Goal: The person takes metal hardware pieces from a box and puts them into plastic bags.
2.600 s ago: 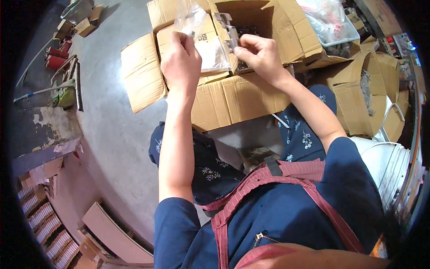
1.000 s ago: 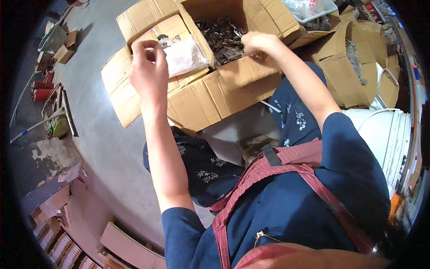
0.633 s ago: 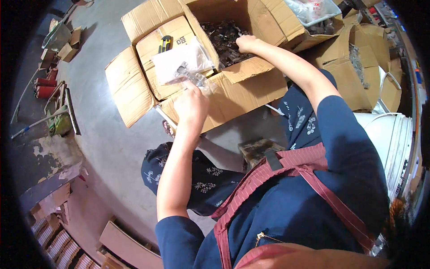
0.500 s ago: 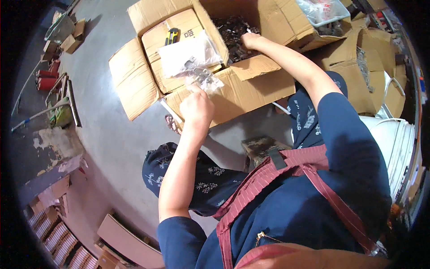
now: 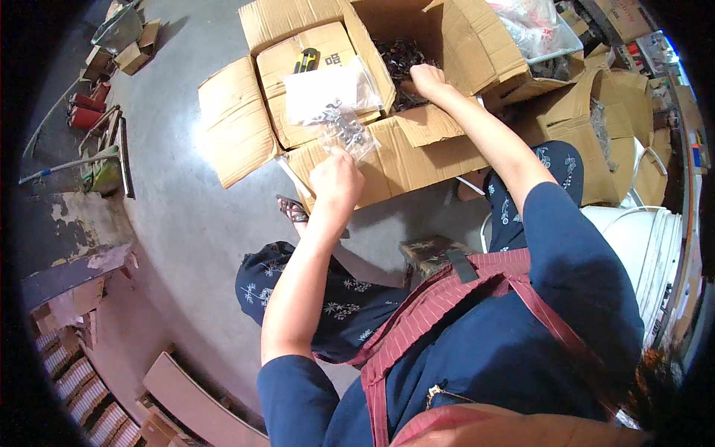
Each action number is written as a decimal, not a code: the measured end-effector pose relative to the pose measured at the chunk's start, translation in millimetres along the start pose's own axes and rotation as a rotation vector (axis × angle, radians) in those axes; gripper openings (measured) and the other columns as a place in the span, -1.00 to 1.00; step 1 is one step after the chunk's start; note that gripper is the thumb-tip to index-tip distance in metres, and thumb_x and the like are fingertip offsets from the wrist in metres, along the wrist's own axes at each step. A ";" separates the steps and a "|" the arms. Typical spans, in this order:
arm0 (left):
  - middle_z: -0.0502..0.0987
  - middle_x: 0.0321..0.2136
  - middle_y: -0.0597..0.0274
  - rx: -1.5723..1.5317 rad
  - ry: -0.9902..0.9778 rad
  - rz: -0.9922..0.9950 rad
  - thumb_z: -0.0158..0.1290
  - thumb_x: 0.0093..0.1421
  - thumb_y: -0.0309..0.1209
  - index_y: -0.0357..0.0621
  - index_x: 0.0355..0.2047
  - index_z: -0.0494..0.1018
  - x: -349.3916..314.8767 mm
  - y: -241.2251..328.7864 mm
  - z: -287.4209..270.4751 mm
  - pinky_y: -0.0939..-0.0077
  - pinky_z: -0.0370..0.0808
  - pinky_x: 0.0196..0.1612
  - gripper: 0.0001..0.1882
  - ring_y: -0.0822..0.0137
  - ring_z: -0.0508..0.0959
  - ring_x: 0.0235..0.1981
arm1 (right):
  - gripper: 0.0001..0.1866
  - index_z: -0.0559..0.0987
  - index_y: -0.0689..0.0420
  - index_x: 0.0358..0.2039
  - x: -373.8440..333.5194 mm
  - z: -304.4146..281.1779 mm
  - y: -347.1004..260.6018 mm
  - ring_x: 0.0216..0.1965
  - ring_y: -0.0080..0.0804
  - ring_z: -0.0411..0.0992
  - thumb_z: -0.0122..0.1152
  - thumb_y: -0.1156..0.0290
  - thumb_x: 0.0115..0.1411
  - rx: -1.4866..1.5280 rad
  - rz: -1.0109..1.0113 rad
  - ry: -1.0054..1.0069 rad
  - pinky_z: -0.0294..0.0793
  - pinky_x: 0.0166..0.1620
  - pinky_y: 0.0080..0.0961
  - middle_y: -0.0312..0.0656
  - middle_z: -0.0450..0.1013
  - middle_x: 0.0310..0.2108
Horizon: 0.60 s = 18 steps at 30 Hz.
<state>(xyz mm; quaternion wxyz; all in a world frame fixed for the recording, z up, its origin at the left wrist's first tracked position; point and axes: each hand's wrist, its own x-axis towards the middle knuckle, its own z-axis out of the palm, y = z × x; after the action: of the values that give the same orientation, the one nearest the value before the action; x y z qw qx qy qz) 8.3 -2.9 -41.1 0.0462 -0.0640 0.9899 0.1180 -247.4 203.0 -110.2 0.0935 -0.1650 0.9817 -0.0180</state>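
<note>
My left hand is closed on the near edge of a clear plastic bag with several small grey metal parts inside. Behind that bag lies a stack of clear and white plastic bags, on top of a closed carton standing in an open cardboard box. A yellow-and-black utility knife rests on this carton. My right hand reaches into the neighbouring open box, its fingers curled down at a heap of small dark metal parts. What its fingertips hold, if anything, is hidden.
To the right stand a white bucket, an opened cardboard box and a light-coloured tray holding plastic bags. A small low stool is between my legs. A long-handled tool lies at the left.
The boxes appear shifted a little right and up in the view. My left hand still grips the bag, and my right hand remains in the box of parts.
</note>
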 end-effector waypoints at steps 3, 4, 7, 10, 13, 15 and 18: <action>0.58 -0.62 0.00 0.027 0.059 0.010 0.00 0.03 -0.48 -0.39 -0.33 0.38 0.5 -0.9 3.4 0.35 0.57 -0.49 -0.78 0.12 0.64 -0.56 | -0.59 0.66 0.15 -0.46 -7.5 -39.9 -8.6 -0.28 -0.05 0.55 0.25 0.01 -0.06 0.211 0.002 0.198 0.51 -0.18 -0.18 0.02 0.57 -0.37; 0.58 -0.62 0.00 0.018 0.059 -0.006 0.00 0.03 -0.48 -0.39 -0.33 0.38 -2.0 -4.4 3.0 0.35 0.57 -0.49 -0.78 0.12 0.64 -0.56 | -0.56 0.65 0.12 -0.54 -16.0 -58.9 -17.2 -0.36 -0.07 0.55 0.22 -0.05 -0.06 0.285 -0.108 0.308 0.51 -0.22 -0.21 -0.01 0.56 -0.45; 0.58 -0.61 0.00 -0.058 0.057 0.009 0.01 0.03 -0.47 -0.40 -0.32 0.38 -0.8 -11.5 4.5 0.35 0.57 -0.48 -0.76 0.11 0.64 -0.55 | -0.64 0.62 0.10 -0.46 -51.9 -126.7 -57.2 -0.41 -0.18 0.53 0.26 0.04 0.01 0.479 -0.246 0.464 0.49 -0.32 -0.32 -0.13 0.54 -0.49; 0.58 -0.61 0.00 -0.057 0.073 0.027 0.02 0.02 -0.46 -0.44 -0.30 0.38 1.1 -12.3 8.8 0.36 0.57 -0.48 -0.73 0.13 0.64 -0.56 | -0.82 0.57 0.12 -0.31 -60.9 -150.0 -92.1 -0.45 -0.37 0.48 0.24 0.31 0.11 0.348 -0.714 0.629 0.46 -0.38 -0.46 -0.22 0.47 -0.44; 0.59 -0.60 0.00 -0.064 0.058 0.004 0.02 0.01 -0.46 -0.46 -0.27 0.38 -0.6 -13.2 12.8 0.36 0.57 -0.48 -0.70 0.14 0.64 -0.55 | -0.81 0.55 0.06 -0.35 -42.2 -146.8 -119.1 -0.25 -0.36 0.47 0.27 0.30 0.02 -0.142 -1.167 0.655 0.48 -0.18 -0.45 -0.27 0.44 -0.36; 0.59 -0.59 0.00 -0.058 0.099 0.012 0.02 0.01 -0.45 -0.49 -0.25 0.38 -2.7 -12.4 14.1 0.34 0.57 -0.46 -0.67 0.14 0.65 -0.53 | -0.85 0.57 0.01 -0.33 -23.7 -134.3 -132.1 -0.15 -0.39 0.47 0.18 0.31 0.07 -0.457 -1.166 0.478 0.46 -0.08 -0.41 -0.31 0.45 -0.23; 0.60 -0.58 0.00 -0.083 0.034 -0.014 0.01 0.02 -0.45 -0.50 -0.23 0.40 -0.9 -11.3 15.4 0.31 0.58 -0.45 -0.65 0.14 0.64 -0.53 | -0.83 0.56 0.08 -0.33 -7.3 -118.5 -136.9 -0.15 -0.28 0.49 0.11 0.32 0.11 -0.329 -0.919 0.556 0.49 -0.11 -0.31 -0.22 0.49 -0.24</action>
<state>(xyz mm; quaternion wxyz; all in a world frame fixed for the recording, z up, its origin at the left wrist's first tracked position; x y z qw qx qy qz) 11.9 -10.1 -58.4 0.0273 -0.0751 0.9843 0.1575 -219.2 76.6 16.5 -0.2131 -0.5773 0.7864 0.0538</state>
